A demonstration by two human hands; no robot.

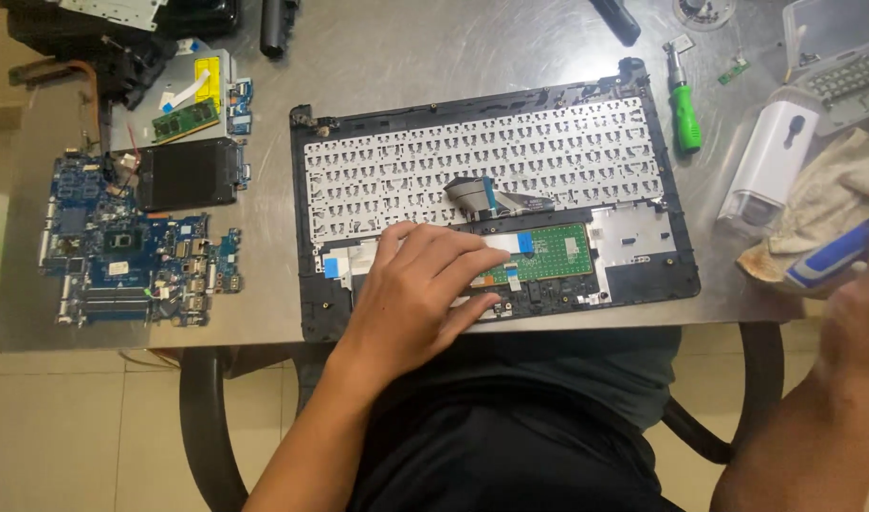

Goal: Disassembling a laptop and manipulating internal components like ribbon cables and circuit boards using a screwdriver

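Table: one steel table (434, 57) carries everything.
Palmrest: one black laptop palmrest assembly (496, 204), underside up, long axis left to right, under the left fingers; white keyboard backing, green touchpad board (553, 251) just right of the fingertips, grey ribbon cable (482, 194) just above them.
Motherboard: one blue motherboard (126, 256), well left of the fingers.
Screwdrivers: two; a green-handled screwdriver (686, 114) lies far right of the fingers, pointing away; a blue-and-white screwdriver (832, 256) sits in the right hand.
Left hand: left hand (420, 299) lies flat, fingers spread, pressing the palmrest's lower edge.
Right hand: right hand (861, 313) is closed around the blue-and-white screwdriver, above a beige cloth (823, 204).
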